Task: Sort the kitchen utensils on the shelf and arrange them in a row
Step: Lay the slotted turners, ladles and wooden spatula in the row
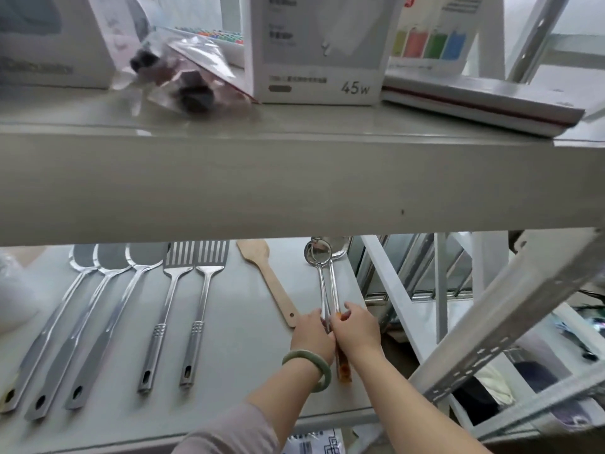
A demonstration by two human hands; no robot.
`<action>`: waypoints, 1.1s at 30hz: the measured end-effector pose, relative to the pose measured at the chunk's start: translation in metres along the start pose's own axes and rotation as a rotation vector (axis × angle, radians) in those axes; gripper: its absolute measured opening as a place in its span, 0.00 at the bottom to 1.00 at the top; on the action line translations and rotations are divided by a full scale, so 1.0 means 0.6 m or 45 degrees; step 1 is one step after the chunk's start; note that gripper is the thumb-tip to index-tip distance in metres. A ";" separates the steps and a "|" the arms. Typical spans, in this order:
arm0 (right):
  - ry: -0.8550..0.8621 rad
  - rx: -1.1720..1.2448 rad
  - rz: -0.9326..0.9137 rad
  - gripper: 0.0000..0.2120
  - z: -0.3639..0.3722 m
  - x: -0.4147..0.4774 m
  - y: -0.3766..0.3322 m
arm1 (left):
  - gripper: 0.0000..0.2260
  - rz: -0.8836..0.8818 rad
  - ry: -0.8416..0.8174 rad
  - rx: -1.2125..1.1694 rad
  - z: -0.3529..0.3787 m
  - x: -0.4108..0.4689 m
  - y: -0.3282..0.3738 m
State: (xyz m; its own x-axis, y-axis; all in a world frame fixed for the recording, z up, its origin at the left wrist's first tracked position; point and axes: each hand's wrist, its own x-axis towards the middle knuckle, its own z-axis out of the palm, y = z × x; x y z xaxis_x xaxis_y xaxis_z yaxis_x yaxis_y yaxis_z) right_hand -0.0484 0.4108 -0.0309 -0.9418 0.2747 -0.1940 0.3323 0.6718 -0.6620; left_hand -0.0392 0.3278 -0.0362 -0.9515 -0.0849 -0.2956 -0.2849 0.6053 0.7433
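On the lower shelf [248, 371] lie three steel ladles [108, 309] side by side at the left, then two slotted steel turners [196, 290], then a wooden spatula [271, 283]. At the right lie two steel skimmers [327, 273] with amber handles [343, 368], close together. My left hand [311, 332], with a green bangle on its wrist, grips the left skimmer's stem. My right hand [357, 329] grips the right skimmer's stem beside it. The heads of the utensils are partly hidden under the upper shelf's front edge.
The upper shelf [294, 178] crosses the view and carries white boxes [320, 47], a plastic bag [176, 73] and a flat red-and-white box [481, 99]. Slanted metal shelf braces [510, 316] stand at the right. A white plastic bag [16, 290] sits at the far left.
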 end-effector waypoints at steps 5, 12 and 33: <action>-0.033 0.152 0.062 0.13 0.001 0.008 -0.003 | 0.14 -0.048 0.009 -0.055 0.000 0.005 0.008; -0.140 0.274 0.109 0.10 0.009 0.006 0.001 | 0.14 -0.082 -0.107 -0.091 0.001 0.001 -0.001; -0.045 0.550 -0.111 0.10 0.068 -0.057 -0.083 | 0.10 -0.219 0.296 -0.839 -0.074 -0.030 -0.059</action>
State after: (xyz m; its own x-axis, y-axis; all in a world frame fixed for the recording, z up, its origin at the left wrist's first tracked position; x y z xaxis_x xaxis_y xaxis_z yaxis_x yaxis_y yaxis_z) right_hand -0.0347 0.3396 -0.0208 -0.9690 0.2010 -0.1439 0.2068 0.3402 -0.9173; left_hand -0.0171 0.2730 -0.0306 -0.8661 -0.3470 -0.3598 -0.3736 -0.0290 0.9271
